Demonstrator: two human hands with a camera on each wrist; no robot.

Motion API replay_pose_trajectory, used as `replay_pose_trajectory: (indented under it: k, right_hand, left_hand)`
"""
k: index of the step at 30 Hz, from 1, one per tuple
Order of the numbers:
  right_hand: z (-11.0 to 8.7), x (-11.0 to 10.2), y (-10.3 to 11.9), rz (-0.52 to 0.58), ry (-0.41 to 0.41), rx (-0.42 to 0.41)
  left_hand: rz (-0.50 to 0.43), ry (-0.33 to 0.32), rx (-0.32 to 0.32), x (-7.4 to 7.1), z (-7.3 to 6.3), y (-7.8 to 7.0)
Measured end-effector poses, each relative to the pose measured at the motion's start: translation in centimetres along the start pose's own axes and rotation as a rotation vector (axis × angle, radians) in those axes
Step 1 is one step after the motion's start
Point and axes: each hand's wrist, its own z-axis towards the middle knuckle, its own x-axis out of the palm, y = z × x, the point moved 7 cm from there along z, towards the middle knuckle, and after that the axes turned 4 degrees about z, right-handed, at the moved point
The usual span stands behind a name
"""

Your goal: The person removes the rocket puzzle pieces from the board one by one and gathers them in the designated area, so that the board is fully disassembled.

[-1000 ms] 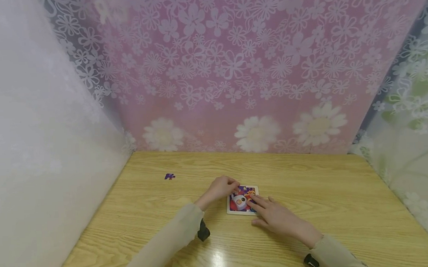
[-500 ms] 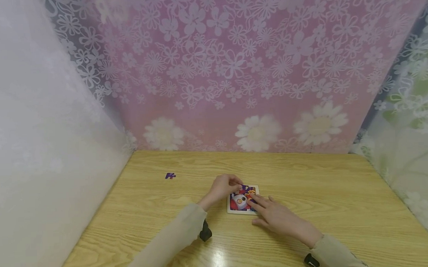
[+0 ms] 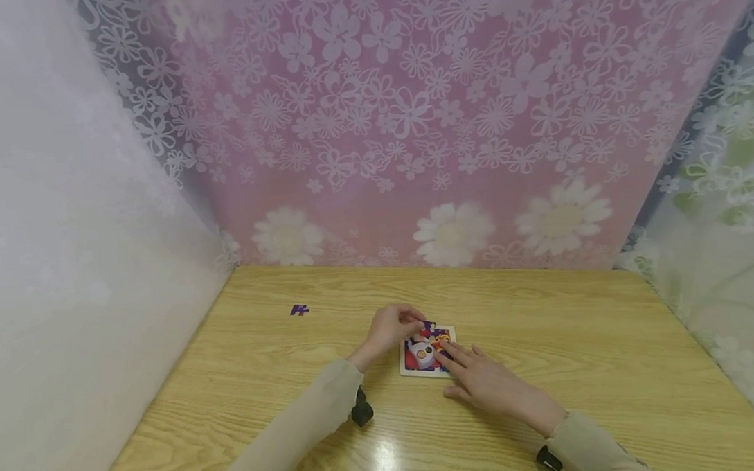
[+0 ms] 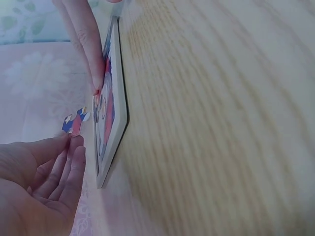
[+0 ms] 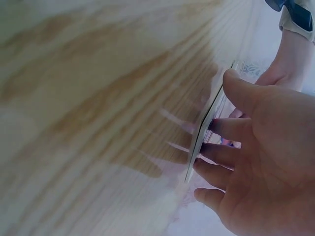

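Observation:
A small framed jigsaw puzzle with a pale border and a colourful cartoon picture lies on the table. Between thumb and fingers my left hand pinches a jigsaw piece, purple and red with a yellow star. The piece is raised just over the puzzle's far left part, clear of the frame in the left wrist view. My right hand rests with extended fingers on the puzzle's right side and covers part of the picture. In the right wrist view its fingertips lie along the frame's edge.
Another purple jigsaw piece lies on the wooden table at the far left. A pink flowered curtain stands behind the table, with pale panels at both sides.
My left hand has lifted the jigsaw piece a little up and away from the puzzle's far left part. The right hand has stayed in place on the puzzle.

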Motion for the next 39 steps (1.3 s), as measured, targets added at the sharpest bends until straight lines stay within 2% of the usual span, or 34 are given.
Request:
replay_pose_trajectory:
  k: [10, 22, 33, 39]
  right_hand:
    - [0.0, -0.2, 0.2, -0.005, 0.006, 0.006]
    - [0.0, -0.3, 0.3, -0.003, 0.006, -0.003]
    - [0.0, 0.0, 0.1, -0.014, 0.005, -0.01]
    - [0.0, 0.0, 0.2, -0.026, -0.003, -0.016]
  left_hand:
    - [-0.173, 0.032, -0.083, -0.8, -0.4, 0.3]
    - [-0.201, 0.01, -0.114, -2.3, -0.5, 1.3]
    - [-0.286, -0.025, -0.168, -4.1, -1.1, 3.0]
    - [-0.278, -0.05, -0.166, -5.2, -1.2, 3.9]
